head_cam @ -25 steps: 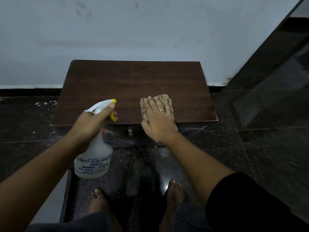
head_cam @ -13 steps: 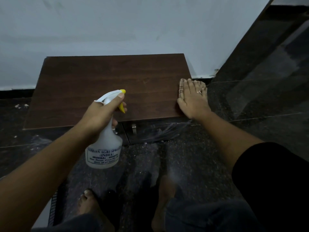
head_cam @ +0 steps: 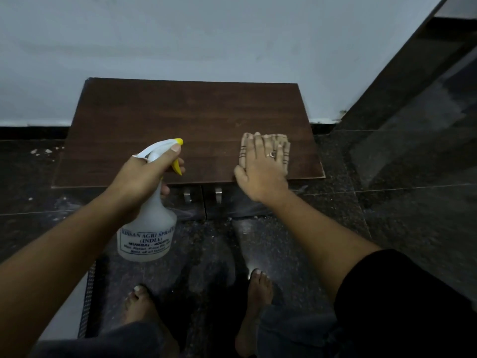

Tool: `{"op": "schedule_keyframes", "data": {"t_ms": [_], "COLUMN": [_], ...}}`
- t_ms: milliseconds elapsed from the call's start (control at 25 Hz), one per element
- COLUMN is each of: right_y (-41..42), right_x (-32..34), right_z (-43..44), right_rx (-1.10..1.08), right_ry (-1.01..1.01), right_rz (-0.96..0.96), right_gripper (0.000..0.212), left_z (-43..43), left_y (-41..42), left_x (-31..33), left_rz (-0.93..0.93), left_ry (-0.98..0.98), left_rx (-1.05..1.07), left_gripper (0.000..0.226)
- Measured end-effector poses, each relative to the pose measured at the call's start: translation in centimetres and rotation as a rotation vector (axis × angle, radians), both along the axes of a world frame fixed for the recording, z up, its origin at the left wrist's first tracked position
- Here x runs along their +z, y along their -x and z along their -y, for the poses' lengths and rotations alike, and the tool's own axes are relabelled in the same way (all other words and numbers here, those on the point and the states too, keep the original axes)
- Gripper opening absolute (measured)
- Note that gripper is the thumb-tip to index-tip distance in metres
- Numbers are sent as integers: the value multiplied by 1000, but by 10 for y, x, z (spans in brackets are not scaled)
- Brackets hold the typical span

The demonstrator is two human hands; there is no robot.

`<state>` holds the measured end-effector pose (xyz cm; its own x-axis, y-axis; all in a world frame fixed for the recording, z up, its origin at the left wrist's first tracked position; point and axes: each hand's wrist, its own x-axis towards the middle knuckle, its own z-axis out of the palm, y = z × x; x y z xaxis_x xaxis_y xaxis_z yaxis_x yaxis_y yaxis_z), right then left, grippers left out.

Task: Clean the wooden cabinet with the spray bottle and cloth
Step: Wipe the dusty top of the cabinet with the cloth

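Cloth (head_cam: 280, 147) on cabinet (head_cam: 180, 120) — bottle (head_cam: 148, 228) aloft

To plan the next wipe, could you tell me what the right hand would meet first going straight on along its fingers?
The right hand, flat on the cloth, has only bare cabinet top ahead; the white wall behind it is probably the first obstacle, though depth is unclear.

Left forearm (head_cam: 64, 241) and right forearm (head_cam: 322, 228) were bare. A black sleeve (head_cam: 402, 301) covered the right arm from about the elbow up. The right hand (head_cam: 260, 174) bore a pale metal ring (head_cam: 271, 154) on one finger. Left foot (head_cam: 139, 306) and right foot (head_cam: 255, 306) were bare. Dark grey trousers (head_cam: 291, 332) showed at the lower edge.
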<state>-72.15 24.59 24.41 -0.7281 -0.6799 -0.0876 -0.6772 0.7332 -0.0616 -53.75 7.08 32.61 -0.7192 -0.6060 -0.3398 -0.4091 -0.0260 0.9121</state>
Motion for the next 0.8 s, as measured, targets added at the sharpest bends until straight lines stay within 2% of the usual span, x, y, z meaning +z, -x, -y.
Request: {"op": "schedule_keyframes", "data": {"t_ms": [280,520,800], "right_y": [-66,-64,17], "right_x": [4,1,-2], "right_z": [97,61,-28], "right_rx": [182,288,74], "right_ry": [39,82,55], "right_rz": [23,10,-9], "right_gripper": [85,82,85], "left_z": [34,31,-8], "left_y": [-35,-39,-6], "left_x": [13,18,13], "left_rz": [13,-7,-8], "left_ry": [47,52,10], "left_rx": [74,91,18], "left_gripper": [28,29,36]}}
